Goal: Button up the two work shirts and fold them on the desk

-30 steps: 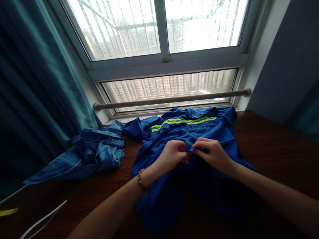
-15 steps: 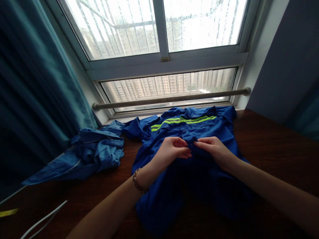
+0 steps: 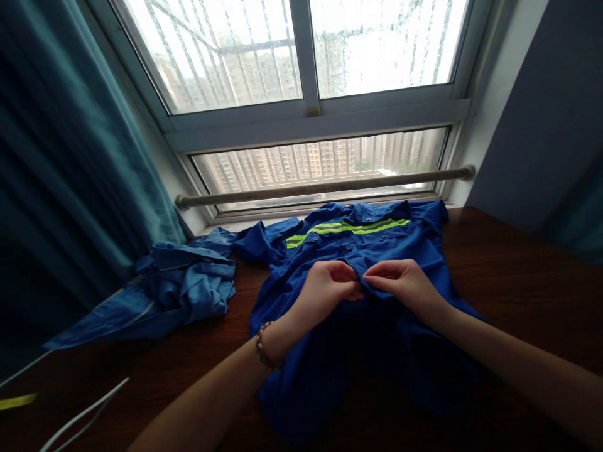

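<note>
A blue work shirt (image 3: 330,351) with a yellow-green reflective stripe across its chest lies flat on the dark wooden table (image 3: 518,270), collar towards the window. My left hand (image 3: 325,285) and my right hand (image 3: 402,282) meet at the shirt's front placket, mid-chest. Both are closed in a pinch on the two edges of the fabric there. A beaded bracelet sits on my left wrist.
A second, crumpled blue garment (image 3: 183,285) lies on the table to the left. A teal curtain (image 3: 61,176) hangs at the left. A window with a horizontal rail (image 3: 325,186) runs behind. White cables (image 3: 80,417) and a yellow strip (image 3: 16,400) lie at the near left.
Both hands have shifted slightly up the placket, away from me, and stay pinched together on the fabric. The shirt has barely moved.
</note>
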